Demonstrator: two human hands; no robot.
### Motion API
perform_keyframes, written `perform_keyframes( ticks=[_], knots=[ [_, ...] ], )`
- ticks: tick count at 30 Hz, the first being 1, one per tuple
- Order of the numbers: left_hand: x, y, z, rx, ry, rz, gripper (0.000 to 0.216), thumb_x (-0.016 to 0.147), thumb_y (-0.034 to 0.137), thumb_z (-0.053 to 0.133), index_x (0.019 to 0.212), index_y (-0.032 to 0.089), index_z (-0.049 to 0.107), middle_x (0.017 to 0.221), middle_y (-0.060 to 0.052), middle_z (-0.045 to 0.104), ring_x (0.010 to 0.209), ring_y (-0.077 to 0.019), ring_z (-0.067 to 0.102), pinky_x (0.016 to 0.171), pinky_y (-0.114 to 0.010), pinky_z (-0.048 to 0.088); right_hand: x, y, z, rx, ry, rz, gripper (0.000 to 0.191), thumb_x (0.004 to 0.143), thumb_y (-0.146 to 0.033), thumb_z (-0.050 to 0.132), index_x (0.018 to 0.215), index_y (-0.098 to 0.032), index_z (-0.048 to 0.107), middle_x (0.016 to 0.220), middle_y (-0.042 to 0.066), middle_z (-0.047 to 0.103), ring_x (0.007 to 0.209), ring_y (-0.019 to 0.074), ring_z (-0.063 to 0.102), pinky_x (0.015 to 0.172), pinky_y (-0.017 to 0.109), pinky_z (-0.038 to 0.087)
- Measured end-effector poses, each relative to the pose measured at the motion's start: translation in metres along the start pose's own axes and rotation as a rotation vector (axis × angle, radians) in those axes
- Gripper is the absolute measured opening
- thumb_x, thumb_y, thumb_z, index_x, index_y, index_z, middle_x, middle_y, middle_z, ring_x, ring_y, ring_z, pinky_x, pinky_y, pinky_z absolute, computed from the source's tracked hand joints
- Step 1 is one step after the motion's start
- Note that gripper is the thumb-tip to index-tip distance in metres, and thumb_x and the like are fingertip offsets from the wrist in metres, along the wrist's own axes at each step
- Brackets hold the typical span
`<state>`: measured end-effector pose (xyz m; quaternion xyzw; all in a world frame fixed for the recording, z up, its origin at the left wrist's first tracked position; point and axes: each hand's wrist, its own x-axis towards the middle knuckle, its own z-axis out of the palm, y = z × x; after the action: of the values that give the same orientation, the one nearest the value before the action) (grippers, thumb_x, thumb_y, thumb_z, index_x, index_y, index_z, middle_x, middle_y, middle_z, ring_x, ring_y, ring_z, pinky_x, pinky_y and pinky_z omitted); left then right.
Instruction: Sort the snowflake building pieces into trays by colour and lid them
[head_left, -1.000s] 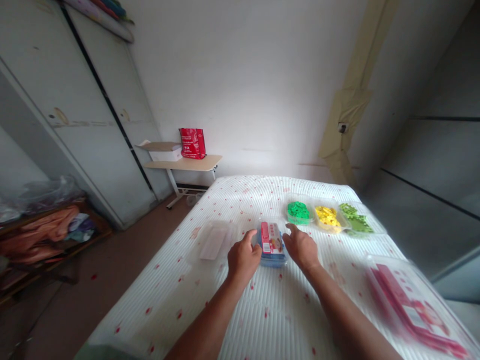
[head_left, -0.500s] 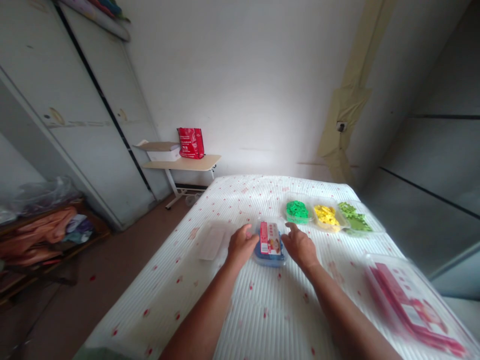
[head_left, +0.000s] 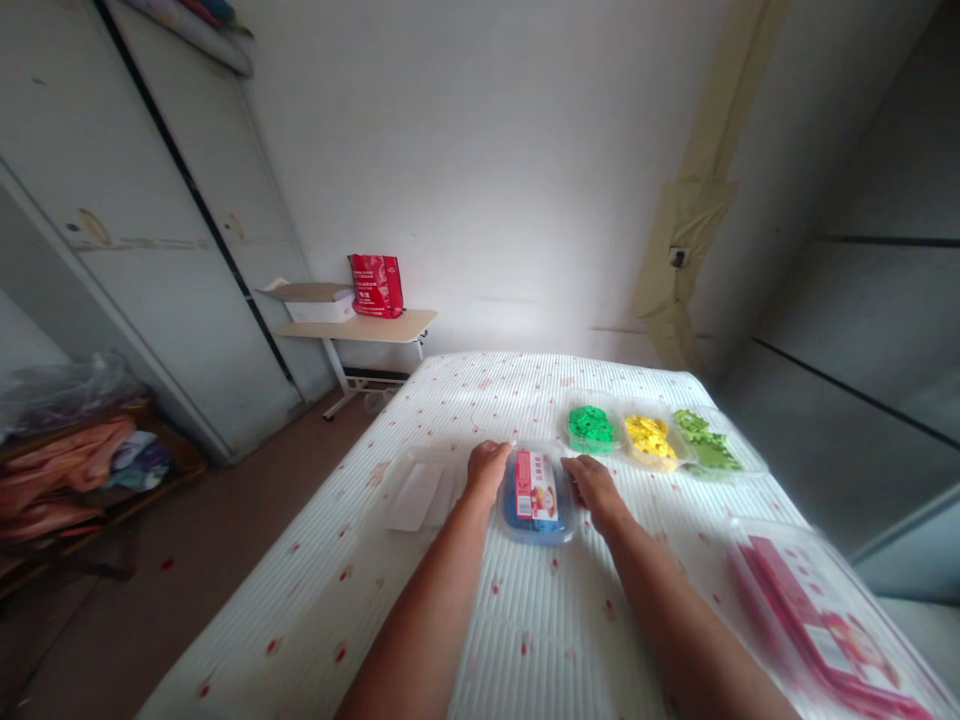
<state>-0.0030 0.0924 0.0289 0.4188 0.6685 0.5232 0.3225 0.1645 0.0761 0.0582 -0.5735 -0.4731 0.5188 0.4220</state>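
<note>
A clear plastic box with blue contents sits in front of me on the bed, a red and white label on its top. My left hand is closed on the box's left edge, its fingertips partly hidden. On the opposite edge, my right hand grips the box with bent fingers. Just left of my left hand lies a clear tray with a pale paper-like sheet. Beyond my right hand is a clear tub of green pieces.
Tubs of yellow pieces and light green pieces stand at the right. A large pink-labelled clear box lies at the near right. Past the bed, a small table carries a red bag and a white box.
Both hands have come down onto the sides of the blue-filled box, their fingers closing at its edges. The view has shifted slightly.
</note>
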Motion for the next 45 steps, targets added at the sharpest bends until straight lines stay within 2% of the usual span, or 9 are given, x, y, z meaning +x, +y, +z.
perform_keyframes(
  ticks=[9, 25, 28, 32, 37, 45],
  knots=[
    [0.002, -0.002, 0.003, -0.009, 0.033, -0.018, 0.026, 0.065, 0.037, 0.057, 0.053, 0.017, 0.045, 0.045, 0.007, 0.04, 0.046, -0.0084, 0.042, 0.045, -0.02, 0.027, 0.003, -0.001, 0.001, 0.086, -0.029, 0.06, 0.02, 0.064, -0.033, 0.054, 0.059, -0.021, 0.038, 0.039, -0.011, 0.035, 0.034, 0.0065, 0.034, 0.035, 0.019, 0.024],
    [0.008, -0.004, 0.003, 0.075, 0.046, 0.031, 0.023, 0.066, 0.031, 0.054, 0.049, 0.017, 0.046, 0.044, 0.006, 0.04, 0.047, -0.0082, 0.04, 0.046, -0.02, 0.025, 0.014, 0.012, 0.002, 0.091, -0.03, 0.05, 0.019, 0.062, -0.033, 0.054, 0.057, -0.021, 0.04, 0.038, -0.01, 0.035, 0.034, 0.0061, 0.033, 0.035, 0.021, 0.021],
    [0.007, -0.002, 0.003, 0.053, 0.034, 0.002, 0.02, 0.065, 0.028, 0.056, 0.05, 0.017, 0.047, 0.043, 0.006, 0.041, 0.047, -0.0086, 0.042, 0.046, -0.019, 0.027, 0.012, 0.01, 0.003, 0.068, -0.02, 0.038, 0.019, 0.062, -0.033, 0.054, 0.056, -0.021, 0.04, 0.038, -0.01, 0.036, 0.034, 0.0063, 0.033, 0.035, 0.021, 0.021],
    [0.006, 0.006, 0.004, -0.02, -0.03, -0.062, 0.009, 0.064, 0.023, 0.056, 0.058, 0.016, 0.054, 0.047, 0.005, 0.05, 0.049, -0.0098, 0.049, 0.048, -0.019, 0.034, 0.008, 0.008, 0.003, 0.027, 0.003, 0.012, 0.019, 0.064, -0.033, 0.053, 0.056, -0.021, 0.041, 0.037, -0.009, 0.037, 0.035, 0.0071, 0.035, 0.035, 0.021, 0.023],
    [0.005, 0.016, 0.008, -0.092, -0.115, -0.17, 0.02, 0.069, 0.026, 0.054, 0.051, 0.015, 0.053, 0.042, 0.003, 0.049, 0.042, -0.0115, 0.05, 0.043, -0.021, 0.036, 0.006, 0.007, 0.003, -0.029, 0.018, -0.013, 0.019, 0.065, -0.034, 0.051, 0.055, -0.021, 0.04, 0.038, -0.008, 0.038, 0.035, 0.0082, 0.036, 0.036, 0.022, 0.024],
    [0.008, 0.017, 0.011, -0.105, -0.072, -0.246, 0.02, 0.065, 0.023, 0.058, 0.047, 0.016, 0.051, 0.037, 0.004, 0.045, 0.038, -0.0111, 0.047, 0.038, -0.02, 0.032, 0.01, 0.014, 0.006, -0.148, 0.133, -0.073, 0.02, 0.065, -0.036, 0.049, 0.054, -0.02, 0.045, 0.046, -0.006, 0.042, 0.048, 0.0104, 0.04, 0.045, 0.022, 0.029]
  ],
)
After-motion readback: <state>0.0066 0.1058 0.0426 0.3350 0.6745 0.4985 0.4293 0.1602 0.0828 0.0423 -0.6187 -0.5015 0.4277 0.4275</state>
